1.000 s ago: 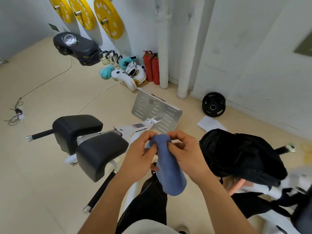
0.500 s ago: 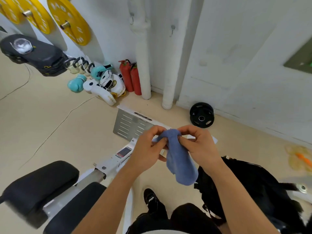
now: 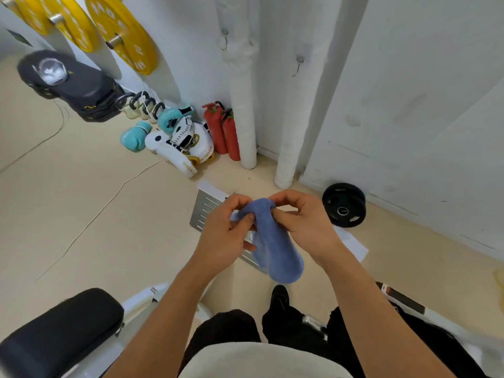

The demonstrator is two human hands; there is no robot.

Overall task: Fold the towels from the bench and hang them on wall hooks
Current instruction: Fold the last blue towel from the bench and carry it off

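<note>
Blue and soft, the folded towel hangs in the middle of the frame, held up in the air between your two hands. Your left hand pinches its top edge with the thumb and curled fingers. Your right hand pinches the same top edge from the other side, fingers bent over it. The two hands are very close, almost touching. The rest of the towel droops down below them in a thick roll.

High up in the middle of the frame you can see two small metal hooks on the white wall, the left hook and the right hook. Both are bare.

In the upper left are yellow weight plates. Under them on the floor lie boxing gloves, some white and some light blue. Two red fire extinguishers stand next to a white pipe. A black weight plate lies on the floor to the right of your hands. A black pad fills the lower left corner.
</note>
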